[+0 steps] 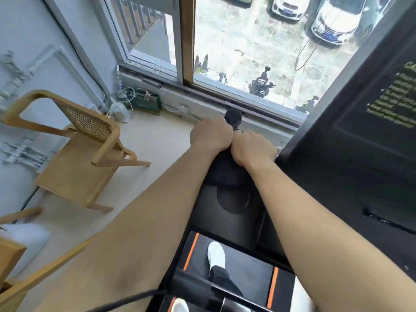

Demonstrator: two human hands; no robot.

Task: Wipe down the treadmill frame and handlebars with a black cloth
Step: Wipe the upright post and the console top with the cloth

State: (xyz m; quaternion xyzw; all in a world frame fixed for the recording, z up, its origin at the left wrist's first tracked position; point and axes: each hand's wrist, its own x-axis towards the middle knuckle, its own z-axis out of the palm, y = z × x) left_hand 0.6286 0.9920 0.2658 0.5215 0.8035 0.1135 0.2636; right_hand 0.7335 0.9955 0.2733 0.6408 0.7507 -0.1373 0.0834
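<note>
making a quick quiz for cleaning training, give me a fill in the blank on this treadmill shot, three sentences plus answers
1. Both hands, left hand and right hand, are closed side by side on a black handlebar in front of the ____.
2. The shoe on the treadmill belt is ____.
3. The chair to the person's left is made of ____.

Answers: window; white; wood

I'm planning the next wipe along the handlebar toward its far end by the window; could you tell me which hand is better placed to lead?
Probably the left hand: it grips nearer the handlebar tip, just behind the right hand.
</note>
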